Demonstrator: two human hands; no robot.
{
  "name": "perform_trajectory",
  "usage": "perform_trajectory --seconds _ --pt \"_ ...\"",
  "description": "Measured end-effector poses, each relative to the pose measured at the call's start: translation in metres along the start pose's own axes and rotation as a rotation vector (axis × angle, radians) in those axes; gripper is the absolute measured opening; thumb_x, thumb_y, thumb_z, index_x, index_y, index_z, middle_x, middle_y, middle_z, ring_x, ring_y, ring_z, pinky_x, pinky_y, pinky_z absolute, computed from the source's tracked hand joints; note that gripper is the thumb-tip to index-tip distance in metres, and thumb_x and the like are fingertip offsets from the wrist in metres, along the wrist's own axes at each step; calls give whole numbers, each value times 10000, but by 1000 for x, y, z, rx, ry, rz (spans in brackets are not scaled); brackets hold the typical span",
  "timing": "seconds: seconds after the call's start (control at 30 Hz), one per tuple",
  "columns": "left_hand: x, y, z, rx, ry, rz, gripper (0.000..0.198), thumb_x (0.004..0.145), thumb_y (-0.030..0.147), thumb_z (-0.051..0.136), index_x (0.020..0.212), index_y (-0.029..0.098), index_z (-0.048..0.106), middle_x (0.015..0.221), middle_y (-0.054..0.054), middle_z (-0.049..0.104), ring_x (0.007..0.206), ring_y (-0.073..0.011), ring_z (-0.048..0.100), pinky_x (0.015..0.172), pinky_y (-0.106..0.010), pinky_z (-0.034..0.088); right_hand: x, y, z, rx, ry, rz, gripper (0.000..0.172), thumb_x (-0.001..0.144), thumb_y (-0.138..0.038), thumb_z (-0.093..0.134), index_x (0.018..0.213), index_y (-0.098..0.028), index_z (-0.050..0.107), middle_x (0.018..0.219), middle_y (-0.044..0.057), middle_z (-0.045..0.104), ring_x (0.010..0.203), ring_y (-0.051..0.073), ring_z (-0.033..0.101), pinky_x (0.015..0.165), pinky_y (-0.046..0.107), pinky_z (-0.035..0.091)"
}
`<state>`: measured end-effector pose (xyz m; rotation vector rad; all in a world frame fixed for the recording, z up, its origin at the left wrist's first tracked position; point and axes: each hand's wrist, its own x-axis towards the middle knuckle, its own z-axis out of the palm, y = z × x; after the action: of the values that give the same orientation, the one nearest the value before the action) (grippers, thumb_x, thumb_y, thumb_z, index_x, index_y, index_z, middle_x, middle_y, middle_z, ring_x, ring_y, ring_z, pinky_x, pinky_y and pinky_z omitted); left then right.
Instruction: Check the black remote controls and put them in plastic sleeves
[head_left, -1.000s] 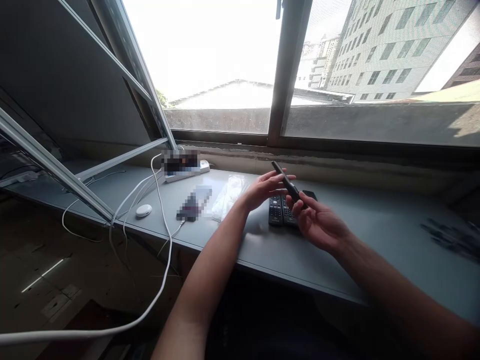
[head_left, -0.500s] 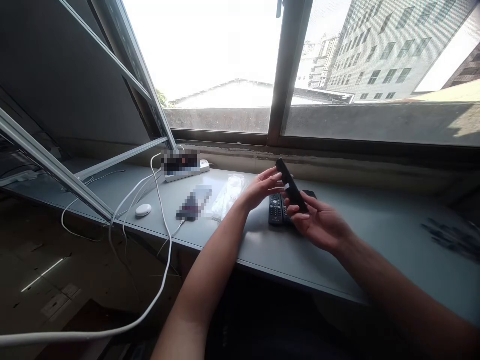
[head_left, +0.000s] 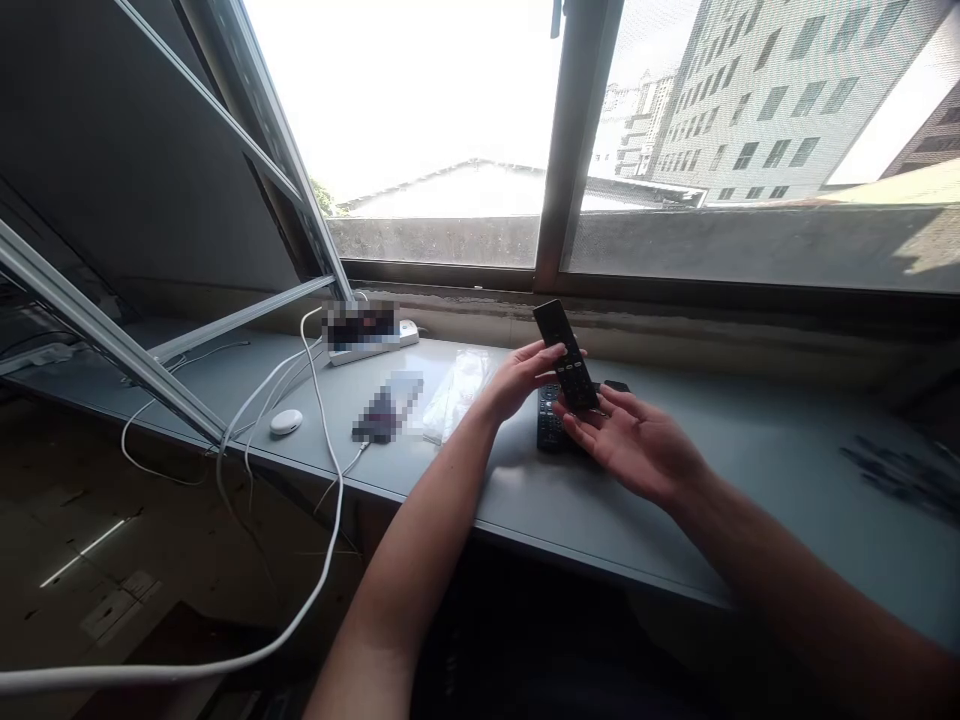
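Observation:
A slim black remote control (head_left: 564, 345) is held up at a tilt over the desk, with its button side facing me. My left hand (head_left: 521, 382) is closed on its left edge, thumb on the buttons and fingers behind. Its lower end rests between the thumb and fingers of my right hand (head_left: 637, 445), which is palm up and loosely closed around that end. Beneath and behind the hands, more black remotes (head_left: 550, 432) lie on the desk, partly hidden by my right hand and the held remote.
Clear plastic bags (head_left: 457, 395) lie on the grey desk (head_left: 750, 470), left of my hands. Further left are a blurred-out device (head_left: 386, 408) on a cable, a white oval object (head_left: 286, 422), a power strip (head_left: 375, 350) and white cables (head_left: 330, 540). A dark blurry bundle (head_left: 900, 475) sits far right.
The remote has turned from nearly edge-on to show its buttons, and its top has swung left. My right hand's grip on the lower end has loosened.

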<state>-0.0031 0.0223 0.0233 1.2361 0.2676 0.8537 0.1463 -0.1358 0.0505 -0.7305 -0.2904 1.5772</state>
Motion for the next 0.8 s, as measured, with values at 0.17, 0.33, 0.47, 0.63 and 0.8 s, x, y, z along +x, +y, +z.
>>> perform_trajectory --seconds 0.17,0.33,0.47,0.63,0.8 --pt "5 3 -5 -86 176 165 470 851 486 925 1252 251 850 1376 -98 803 1375 -290 674 1186 -433 465 1 -1 -1 30 54 14 477 1073 -158 586 1548 -114 573 1434 282 715 1332 395 766 921 487 763" --pt "7 2 -10 -76 211 216 484 747 391 1004 1199 264 886 1276 -57 841 1397 -294 657 1241 -435 403 1 -2 0 8 98 16 483 1082 -174 591 1552 -66 572 1456 305 697 1326 382 770 937 430 757" --pt "4 3 -8 -75 121 197 502 720 369 1038 1189 256 899 1332 -82 829 1447 -326 639 1276 -456 361 2 -2 -1 -13 138 -13 456 1082 -194 607 1521 -73 603 1427 291 718 1333 377 764 942 402 755" --pt "-3 8 -5 12 -19 185 470 807 391 996 1252 287 890 1511 -93 746 1546 -350 566 1276 -450 368 4 -3 -3 13 155 -53 450 1069 -202 609 1517 -156 600 1409 238 722 1339 373 763 944 430 761" --pt "-7 7 -4 57 -174 75 498 814 445 996 1264 260 887 1448 -127 776 1433 -367 666 1227 -476 435 5 -5 -3 -7 143 -98 360 1079 -201 579 1433 -192 645 1261 186 780 1249 345 804 948 464 760"
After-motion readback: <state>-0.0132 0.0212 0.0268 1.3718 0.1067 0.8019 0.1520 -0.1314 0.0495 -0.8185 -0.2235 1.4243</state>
